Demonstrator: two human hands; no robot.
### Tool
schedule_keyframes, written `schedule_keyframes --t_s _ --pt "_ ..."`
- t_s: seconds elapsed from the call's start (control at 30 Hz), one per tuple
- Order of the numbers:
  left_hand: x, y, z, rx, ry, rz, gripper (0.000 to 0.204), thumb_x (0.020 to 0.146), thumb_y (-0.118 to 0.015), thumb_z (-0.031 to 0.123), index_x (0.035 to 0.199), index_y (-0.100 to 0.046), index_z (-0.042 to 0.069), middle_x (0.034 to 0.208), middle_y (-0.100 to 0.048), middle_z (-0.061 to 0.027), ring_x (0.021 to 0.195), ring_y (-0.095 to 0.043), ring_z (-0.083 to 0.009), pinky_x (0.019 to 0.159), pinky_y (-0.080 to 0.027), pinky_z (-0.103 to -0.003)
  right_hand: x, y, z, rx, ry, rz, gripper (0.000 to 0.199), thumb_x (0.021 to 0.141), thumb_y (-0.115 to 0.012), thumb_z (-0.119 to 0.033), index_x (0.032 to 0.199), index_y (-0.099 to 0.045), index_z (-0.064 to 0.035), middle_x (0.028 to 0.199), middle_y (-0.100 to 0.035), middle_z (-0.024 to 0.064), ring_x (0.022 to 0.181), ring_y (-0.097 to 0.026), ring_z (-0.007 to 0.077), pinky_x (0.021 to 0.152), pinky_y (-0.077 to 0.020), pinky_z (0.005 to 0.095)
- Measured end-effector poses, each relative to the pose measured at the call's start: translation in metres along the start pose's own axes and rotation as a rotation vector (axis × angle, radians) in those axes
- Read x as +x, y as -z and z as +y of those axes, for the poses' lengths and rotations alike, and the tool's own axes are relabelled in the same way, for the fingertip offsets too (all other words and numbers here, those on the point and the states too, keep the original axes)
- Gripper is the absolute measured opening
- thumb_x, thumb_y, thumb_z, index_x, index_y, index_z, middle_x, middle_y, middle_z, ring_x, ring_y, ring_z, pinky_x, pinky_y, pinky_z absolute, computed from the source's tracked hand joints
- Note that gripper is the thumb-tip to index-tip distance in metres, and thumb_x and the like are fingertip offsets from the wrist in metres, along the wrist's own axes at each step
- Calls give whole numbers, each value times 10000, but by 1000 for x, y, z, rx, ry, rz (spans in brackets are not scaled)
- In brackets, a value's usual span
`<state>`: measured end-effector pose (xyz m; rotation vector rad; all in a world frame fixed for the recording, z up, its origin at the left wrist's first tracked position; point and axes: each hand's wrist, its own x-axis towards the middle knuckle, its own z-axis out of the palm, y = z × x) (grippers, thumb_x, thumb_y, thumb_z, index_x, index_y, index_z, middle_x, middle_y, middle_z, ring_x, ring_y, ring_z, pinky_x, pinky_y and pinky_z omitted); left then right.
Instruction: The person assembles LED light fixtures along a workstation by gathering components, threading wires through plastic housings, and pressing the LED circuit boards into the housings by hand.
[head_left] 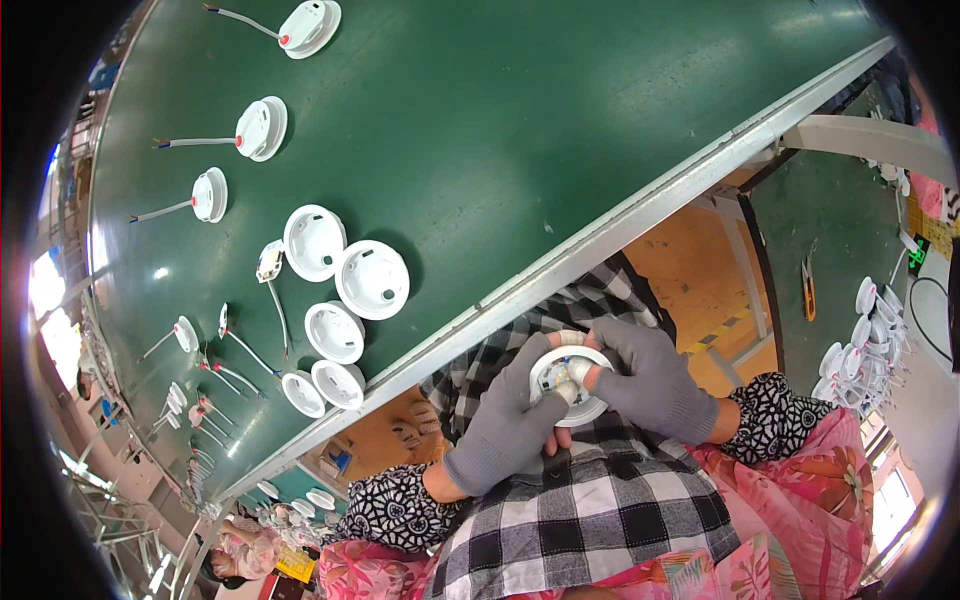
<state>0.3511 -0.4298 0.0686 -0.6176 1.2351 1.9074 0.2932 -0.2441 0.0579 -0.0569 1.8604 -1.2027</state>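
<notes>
Over my lap, near the edge of the green bench, both hands hold a round white LED light (590,411). Its open side faces up, and small yellow LEDs show on the board inside. My left hand (505,425) wraps its left and lower rim, with the thumb pressed inside. My right hand (660,385) grips the upper right rim, its thumb also reaching over the board. Both hands wear grey gloves, and the fingertips that show have pale wraps. The fingers underneath are mostly hidden.
Several empty white cups (372,280) stand grouped by the bench's metal edge (600,243). Beside them lies a small driver with a cable (270,260). Corded white lights (262,128) line the bench's left. Another bench at right bears an orange-handled cutter (808,292) and piled lights (865,345).
</notes>
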Motion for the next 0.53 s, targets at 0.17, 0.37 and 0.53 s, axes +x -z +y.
schedule_keyframes --t_s 0.17,0.37,0.53 --pt "0 2 9 3 -43 -20 475 928 -466 0 1398 -397 21 1004 -637 -83 641 -622 -76 549 -531 -196 6 10 -7 -33 83 -16 232 844 -671 -221 927 -603 -14 677 -546 51 616 -496 103 588 -429 305" --pt "-11 0 1 54 -104 40 455 944 -491 31 1393 -418 41 982 -652 -108 651 -647 -91 563 -536 -219 2 14 -19 -115 51 -182 293 875 -637 -270 1011 -640 -11 802 -674 123 746 -655 149 677 -501 322" --pt "-22 -16 -5 236 -179 181 493 923 -532 37 1401 -410 48 972 -665 -138 655 -674 -138 573 -552 -257 -9 5 -22 -7 109 -92 468 845 -698 -255 1273 -625 -80 1001 -733 138 898 -712 278 823 -539 373"
